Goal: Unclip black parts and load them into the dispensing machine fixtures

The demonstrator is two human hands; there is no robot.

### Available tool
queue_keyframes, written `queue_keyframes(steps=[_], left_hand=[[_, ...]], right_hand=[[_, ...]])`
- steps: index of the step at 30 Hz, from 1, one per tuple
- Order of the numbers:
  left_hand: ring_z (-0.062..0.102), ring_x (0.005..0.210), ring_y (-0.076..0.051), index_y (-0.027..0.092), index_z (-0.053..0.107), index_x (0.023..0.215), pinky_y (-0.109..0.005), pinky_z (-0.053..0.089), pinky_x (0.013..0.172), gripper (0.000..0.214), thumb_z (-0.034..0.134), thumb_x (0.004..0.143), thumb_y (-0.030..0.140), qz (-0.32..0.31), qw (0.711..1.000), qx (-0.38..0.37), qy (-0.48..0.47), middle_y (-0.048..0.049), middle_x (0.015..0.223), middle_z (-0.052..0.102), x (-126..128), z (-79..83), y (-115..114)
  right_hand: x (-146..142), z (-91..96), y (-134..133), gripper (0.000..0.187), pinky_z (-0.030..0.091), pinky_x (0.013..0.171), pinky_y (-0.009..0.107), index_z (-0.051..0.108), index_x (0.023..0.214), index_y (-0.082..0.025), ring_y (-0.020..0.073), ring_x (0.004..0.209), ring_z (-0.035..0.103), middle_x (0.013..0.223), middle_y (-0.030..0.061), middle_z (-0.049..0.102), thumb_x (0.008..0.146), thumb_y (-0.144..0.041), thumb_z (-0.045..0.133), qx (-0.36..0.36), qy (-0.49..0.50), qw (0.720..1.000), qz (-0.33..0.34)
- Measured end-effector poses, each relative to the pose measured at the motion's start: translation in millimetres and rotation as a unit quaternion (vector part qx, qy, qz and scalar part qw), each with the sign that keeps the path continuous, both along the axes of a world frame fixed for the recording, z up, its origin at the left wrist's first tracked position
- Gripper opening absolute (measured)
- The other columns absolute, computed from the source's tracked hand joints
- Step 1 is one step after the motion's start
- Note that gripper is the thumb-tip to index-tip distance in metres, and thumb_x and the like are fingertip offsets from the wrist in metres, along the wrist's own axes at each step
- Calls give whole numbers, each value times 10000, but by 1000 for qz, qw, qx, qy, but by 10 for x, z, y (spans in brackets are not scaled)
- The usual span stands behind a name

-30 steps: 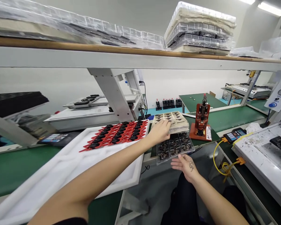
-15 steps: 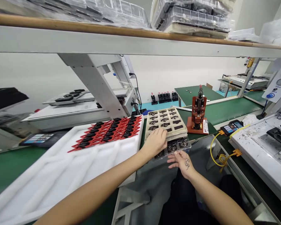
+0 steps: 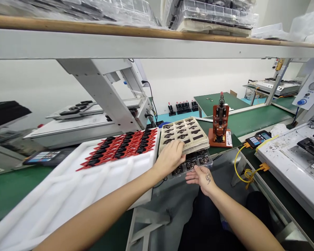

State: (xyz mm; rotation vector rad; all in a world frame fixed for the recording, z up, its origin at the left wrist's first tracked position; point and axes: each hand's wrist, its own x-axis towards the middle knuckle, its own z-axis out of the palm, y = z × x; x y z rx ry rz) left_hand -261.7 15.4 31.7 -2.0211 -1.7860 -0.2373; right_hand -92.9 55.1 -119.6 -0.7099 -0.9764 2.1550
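My left hand [image 3: 171, 158] is closed on the near edge of a stack of cream compartment trays [image 3: 199, 147]. That edge is raised, so the stack tilts. Dark parts sit in several pockets of the top tray, while other pockets show only dark slots. From beneath the stack juts a clear plastic tray [image 3: 208, 163] with black round parts in its cells. My right hand [image 3: 202, 178] pinches the clear tray's near edge, thumb on top and fingers below. Just right of the stack stands a reddish-brown toggle-clamp fixture [image 3: 220, 122].
On the left, a long white tray [image 3: 99, 188] carries rows of red-and-black pieces [image 3: 122, 144]. A white machine [image 3: 298, 160] and a yellow cable [image 3: 237, 170] are at the right. An overhead shelf [image 3: 146, 43] spans the view, loaded with plastic trays.
The near edge of the cream stack has risen with my left hand, and more of the gap above the clear tray shows. My right hand keeps its pinch.
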Motion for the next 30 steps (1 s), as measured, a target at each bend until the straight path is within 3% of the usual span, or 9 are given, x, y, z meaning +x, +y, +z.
queue_keyframes(steps=[3,10,14,23,30], left_hand=[[630,1103,-390,163,603,1206,-500,557,947,322,631,889,115,-9,1000,-6,-1,-187,1145,645,96,-50,-94],[638,1032,-383,141,624,1207,-513,565,916,278,567,936,115,-32,999,-32,-5,-186,1092,666,301,-375,-319],[644,1055,-390,128,618,1233,-509,567,909,294,581,942,121,-45,998,-46,-24,-196,1117,674,322,-499,-361],[676,1026,-350,195,571,1205,-466,578,876,198,580,1009,217,-42,993,-63,-91,-145,1110,656,174,-417,-425],[669,1032,-360,216,539,1154,-472,554,879,176,596,989,243,-13,990,-78,-120,-136,1121,639,-80,-362,-241]], right_hand=[[7,-1,5,620,683,645,362,704,859,-134,264,724,823,836,152,819,799,-738,835,4,4,1000,5],[143,117,19,585,689,750,421,747,918,-124,292,834,824,869,122,816,736,-651,924,37,21,997,62],[201,164,16,529,669,787,400,789,927,-110,276,836,813,838,111,816,732,-574,948,57,16,994,89],[242,89,38,450,597,681,294,761,1090,-176,228,853,780,1039,77,828,723,-361,945,95,-33,989,110],[531,-174,-139,433,539,639,279,706,1146,-210,200,732,748,845,-4,781,777,-329,898,109,-111,978,136]])
